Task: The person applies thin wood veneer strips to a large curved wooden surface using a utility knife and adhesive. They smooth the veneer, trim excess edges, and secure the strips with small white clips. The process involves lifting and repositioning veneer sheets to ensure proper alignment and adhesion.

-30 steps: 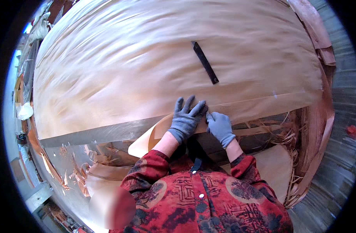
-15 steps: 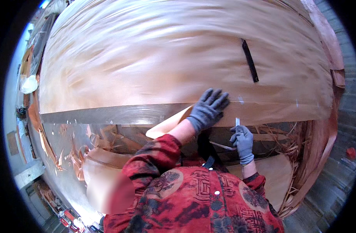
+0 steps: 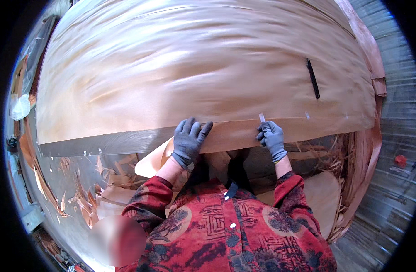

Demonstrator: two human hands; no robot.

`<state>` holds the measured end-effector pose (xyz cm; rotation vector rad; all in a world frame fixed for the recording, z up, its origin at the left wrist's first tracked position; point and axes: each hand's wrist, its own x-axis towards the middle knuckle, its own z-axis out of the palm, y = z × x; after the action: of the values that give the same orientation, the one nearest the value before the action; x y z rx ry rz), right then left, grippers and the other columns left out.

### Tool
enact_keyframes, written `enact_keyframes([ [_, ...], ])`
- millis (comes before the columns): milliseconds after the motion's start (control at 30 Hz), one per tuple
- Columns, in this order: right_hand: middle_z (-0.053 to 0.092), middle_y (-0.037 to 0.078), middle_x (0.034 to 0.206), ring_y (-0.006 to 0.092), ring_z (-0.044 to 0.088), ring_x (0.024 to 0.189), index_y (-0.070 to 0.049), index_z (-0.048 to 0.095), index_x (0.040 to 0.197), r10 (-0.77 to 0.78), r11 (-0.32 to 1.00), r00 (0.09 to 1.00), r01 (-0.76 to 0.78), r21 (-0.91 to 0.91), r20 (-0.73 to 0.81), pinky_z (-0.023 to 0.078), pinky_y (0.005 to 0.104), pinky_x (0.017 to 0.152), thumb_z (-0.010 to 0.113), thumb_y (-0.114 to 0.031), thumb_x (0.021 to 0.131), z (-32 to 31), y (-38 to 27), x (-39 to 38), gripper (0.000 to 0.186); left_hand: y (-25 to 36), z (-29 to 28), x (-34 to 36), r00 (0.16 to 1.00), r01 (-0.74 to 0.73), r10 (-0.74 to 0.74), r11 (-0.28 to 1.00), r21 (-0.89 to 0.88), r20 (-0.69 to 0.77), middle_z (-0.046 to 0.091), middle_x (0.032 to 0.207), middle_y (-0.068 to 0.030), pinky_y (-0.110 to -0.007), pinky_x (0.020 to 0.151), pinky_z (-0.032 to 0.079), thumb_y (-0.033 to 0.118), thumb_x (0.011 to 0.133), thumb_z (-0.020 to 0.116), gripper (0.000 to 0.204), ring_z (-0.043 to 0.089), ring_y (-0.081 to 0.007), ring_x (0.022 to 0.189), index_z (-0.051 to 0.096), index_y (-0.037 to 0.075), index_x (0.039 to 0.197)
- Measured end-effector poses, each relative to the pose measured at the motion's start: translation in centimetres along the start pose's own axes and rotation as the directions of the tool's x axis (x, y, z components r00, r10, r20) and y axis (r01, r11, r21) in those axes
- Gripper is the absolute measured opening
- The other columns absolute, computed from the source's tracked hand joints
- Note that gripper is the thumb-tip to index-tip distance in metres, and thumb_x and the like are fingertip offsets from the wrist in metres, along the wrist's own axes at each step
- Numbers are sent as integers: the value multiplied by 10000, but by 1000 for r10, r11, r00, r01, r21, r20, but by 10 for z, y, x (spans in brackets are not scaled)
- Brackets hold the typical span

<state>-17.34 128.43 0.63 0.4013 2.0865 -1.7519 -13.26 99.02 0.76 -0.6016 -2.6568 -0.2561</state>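
A large wrinkled sheet of tan wood veneer (image 3: 140,90) lies across the table. Along its near edge runs a narrower veneer strip (image 3: 235,133), whose left end (image 3: 150,159) curls up and hangs over the edge. My left hand (image 3: 188,139), in a grey glove, rests on the strip by the seam with its fingers stretched out. Between the gloved fingers of my right hand (image 3: 272,138) is a short whitish piece of tape (image 3: 262,117), its tip at the seam. Farther right, small pieces of tape (image 3: 307,115) sit across the seam.
A long black flat tool (image 3: 313,78) lies on the sheet at the right. The table's grey metal edge (image 3: 108,143) shows at the left. Veneer scraps (image 3: 87,204) litter the area below it, and more sheets (image 3: 366,167) hang at the right.
My left hand has moved left along the strip. The right hand has come up and left to the seam with the tape. The whole view has shifted somewhat.
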Motion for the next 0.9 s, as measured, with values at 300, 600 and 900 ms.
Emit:
enact_keyframes([
  [300,546,-3,570,60,506,486,-51,596,798,-7,989,983,34,-145,183,348,203,406,505,-226,923,67,-17,1,234,-15,-10,20,960,206,-180,973,-107,214,547,664,-19,-382,588,406,93,702,565,623,532,-229,697,444,98,1313],
  [600,533,6,524,64,456,402,-57,586,724,41,998,983,-31,-62,177,335,222,378,514,-247,910,85,-23,1,275,-10,-17,42,827,222,-255,967,127,500,602,685,-43,-374,622,398,123,756,539,605,550,-215,748,407,119,1346],
  [900,529,11,502,71,488,408,-50,588,706,23,974,995,0,-226,99,372,230,393,511,-144,860,90,-28,-1,196,-13,-25,52,754,329,-318,940,89,575,630,750,-53,-367,636,398,131,750,565,659,559,-216,781,353,92,1373],
])
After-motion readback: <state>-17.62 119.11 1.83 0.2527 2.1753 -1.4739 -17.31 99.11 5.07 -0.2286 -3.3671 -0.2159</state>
